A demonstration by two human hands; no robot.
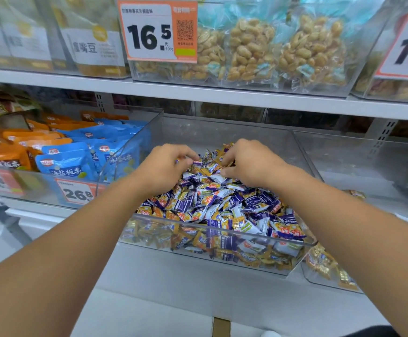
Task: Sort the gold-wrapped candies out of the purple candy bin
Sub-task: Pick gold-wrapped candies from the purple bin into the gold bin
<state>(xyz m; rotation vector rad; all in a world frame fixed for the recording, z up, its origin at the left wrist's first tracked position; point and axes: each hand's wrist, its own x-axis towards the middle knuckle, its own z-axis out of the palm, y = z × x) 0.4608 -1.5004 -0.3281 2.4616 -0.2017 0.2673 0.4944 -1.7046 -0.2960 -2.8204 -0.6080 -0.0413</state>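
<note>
A clear plastic bin (222, 228) on the lower shelf holds a heap of purple-and-white wrapped candies (224, 203) with gold-wrapped candies (205, 171) mixed in, mostly at the back of the heap. My left hand (166, 164) lies on the back left of the pile with fingers curled down into gold candies. My right hand (249, 159) sits at the back right, fingertips pinching at gold wrappers. What each palm covers is hidden.
Left of the bin, another clear bin holds blue and orange snack packs (69, 152) behind a 26.8 price tag (77, 193). A bin at the right holds gold candies (324, 266). The upper shelf edge (222, 93) overhangs, carrying peanut bags (271, 49).
</note>
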